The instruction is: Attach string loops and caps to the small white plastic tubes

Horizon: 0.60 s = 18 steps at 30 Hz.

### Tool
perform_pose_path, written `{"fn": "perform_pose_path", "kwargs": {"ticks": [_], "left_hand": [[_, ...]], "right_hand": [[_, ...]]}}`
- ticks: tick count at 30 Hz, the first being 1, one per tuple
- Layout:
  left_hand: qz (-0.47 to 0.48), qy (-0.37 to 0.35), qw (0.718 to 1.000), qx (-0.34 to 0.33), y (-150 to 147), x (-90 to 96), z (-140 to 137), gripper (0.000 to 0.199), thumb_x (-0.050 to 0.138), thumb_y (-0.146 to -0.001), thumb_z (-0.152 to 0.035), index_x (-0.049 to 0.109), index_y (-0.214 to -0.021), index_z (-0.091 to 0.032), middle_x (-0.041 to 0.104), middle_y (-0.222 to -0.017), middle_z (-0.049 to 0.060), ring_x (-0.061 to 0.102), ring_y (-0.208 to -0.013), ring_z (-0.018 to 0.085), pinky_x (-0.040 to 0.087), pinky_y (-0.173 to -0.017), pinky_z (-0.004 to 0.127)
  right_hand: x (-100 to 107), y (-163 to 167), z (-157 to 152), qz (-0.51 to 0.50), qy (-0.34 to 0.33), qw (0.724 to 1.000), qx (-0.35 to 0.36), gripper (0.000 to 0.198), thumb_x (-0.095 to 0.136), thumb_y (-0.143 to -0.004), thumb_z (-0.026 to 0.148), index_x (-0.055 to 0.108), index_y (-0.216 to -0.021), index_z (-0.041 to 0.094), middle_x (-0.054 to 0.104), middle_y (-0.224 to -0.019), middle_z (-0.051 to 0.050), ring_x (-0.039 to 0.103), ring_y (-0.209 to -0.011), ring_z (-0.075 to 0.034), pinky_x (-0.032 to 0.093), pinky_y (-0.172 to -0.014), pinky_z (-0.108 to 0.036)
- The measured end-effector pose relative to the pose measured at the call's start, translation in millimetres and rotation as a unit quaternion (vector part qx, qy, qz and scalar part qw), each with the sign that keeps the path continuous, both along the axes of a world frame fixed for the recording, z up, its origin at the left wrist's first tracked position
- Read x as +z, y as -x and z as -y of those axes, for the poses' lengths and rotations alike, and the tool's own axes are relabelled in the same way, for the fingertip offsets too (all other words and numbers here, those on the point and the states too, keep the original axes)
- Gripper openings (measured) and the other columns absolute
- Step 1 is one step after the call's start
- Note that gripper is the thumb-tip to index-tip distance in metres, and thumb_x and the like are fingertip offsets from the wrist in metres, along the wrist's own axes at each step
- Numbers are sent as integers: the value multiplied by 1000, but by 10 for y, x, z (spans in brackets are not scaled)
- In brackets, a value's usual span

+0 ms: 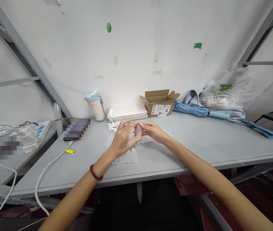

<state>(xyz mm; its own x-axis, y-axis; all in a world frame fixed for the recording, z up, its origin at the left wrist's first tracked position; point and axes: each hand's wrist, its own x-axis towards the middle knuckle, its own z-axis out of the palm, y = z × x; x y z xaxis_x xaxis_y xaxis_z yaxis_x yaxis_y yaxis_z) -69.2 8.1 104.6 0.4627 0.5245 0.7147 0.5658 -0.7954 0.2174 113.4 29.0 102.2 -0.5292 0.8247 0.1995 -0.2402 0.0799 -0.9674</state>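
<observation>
Both hands meet over the middle of the desk around a small translucent plastic bottle (138,131), held upright. My left hand (123,137) has its thumb at the bottle's bottom and its fingertips at the top. From the right, my right hand (152,131) pinches the same bottle near its upper end. Below the hands, several similar bottles (128,156) lie side by side in a row. More clear plastic pieces (147,139) lie behind the hands, partly hidden. A heap of small white caps (113,126) sits just beyond my left hand.
Along the wall stand a cream tumbler (96,107), stacked white trays (128,113) and an open cardboard box (160,104). A folded blue umbrella (191,109) and a plastic bag (225,91) lie at right. At left are a phone (77,129), a white cable (48,166) and a power strip (37,136).
</observation>
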Motion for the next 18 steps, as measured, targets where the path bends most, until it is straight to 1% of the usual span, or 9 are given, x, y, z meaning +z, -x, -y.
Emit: {"fn": "perform_pose_path", "kwargs": {"ticks": [4,9,14,18], "left_hand": [[11,-3,1000,11,-15,-4,24,61,75,-70,-32,46,-123,-23,59,-113,8,46,-111,26,44,-91,41],[43,-7,999,16,-52,8,66,58,75,-70,-36,49,-119,-23,59,-110,7,49,-107,25,45,-91,41],[62,4,998,10,-79,27,108,55,74,-69,-40,51,-116,-23,60,-108,7,50,-105,24,45,-91,41],[56,-12,998,10,-64,19,112,56,74,-69,-40,50,-116,-23,61,-110,8,50,-106,25,44,-92,43]], "right_hand": [[25,-7,15,5,-2,1000,9,29,61,-81,41,69,-86,14,68,-81,-8,63,-80,-18,48,-63,-26],[24,-33,-11,-1,28,999,33,29,60,-81,37,67,-94,12,69,-82,-9,64,-78,-18,49,-64,-27],[17,-44,-20,-13,51,997,61,29,61,-80,38,66,-94,13,69,-84,-9,64,-75,-18,50,-64,-28],[14,-43,-16,-3,50,996,74,31,61,-80,39,67,-94,13,69,-82,-8,63,-70,-16,50,-62,-27]]}}
